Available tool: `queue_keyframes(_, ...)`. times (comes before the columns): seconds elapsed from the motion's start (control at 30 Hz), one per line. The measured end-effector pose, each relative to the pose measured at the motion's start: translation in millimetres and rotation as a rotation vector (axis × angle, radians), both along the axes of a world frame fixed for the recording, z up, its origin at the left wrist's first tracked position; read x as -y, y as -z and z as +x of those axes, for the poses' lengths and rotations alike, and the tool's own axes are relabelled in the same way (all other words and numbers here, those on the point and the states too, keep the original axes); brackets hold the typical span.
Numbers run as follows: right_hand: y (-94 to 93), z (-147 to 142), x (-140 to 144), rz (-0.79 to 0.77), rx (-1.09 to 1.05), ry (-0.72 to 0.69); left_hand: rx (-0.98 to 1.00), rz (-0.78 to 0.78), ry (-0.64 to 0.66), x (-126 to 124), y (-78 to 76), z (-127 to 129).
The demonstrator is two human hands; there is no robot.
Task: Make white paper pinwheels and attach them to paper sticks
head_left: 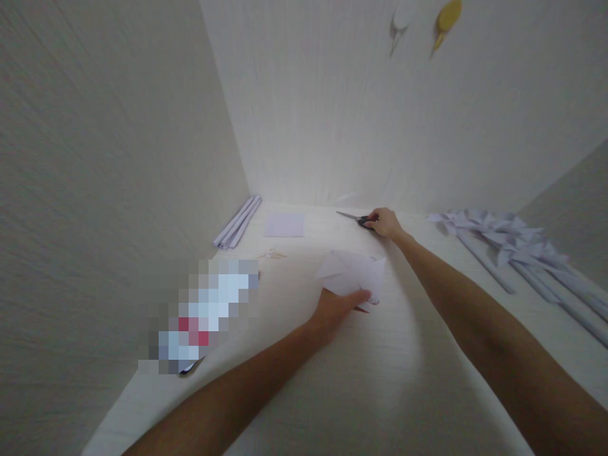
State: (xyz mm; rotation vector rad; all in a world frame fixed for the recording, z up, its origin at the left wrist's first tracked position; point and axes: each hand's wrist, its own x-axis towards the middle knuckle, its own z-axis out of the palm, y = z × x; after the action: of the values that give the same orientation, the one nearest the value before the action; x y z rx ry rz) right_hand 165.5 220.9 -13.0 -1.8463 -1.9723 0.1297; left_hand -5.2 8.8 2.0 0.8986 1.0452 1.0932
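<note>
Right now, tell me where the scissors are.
In the head view the scissors lie at the far edge of the table, near the back wall, under the right hand, right of the flat paper square.

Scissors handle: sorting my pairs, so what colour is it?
Black, on the scissors under the right hand; head view.

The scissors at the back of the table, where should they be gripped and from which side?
Grip the scissors by the dark handle end, coming from the right. The right hand already rests on that end, and the blades point left, away from it, lying flat on the table. The left hand holds folded paper.
</note>
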Motion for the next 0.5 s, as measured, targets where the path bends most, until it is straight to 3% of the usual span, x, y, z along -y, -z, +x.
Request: queue_keyframes(0.5, 3.4, -3.7, 2.4, 0.003, -0.100, 0.041, 0.015, 0.008, -0.020, 0.3, 0.0, -0.1)
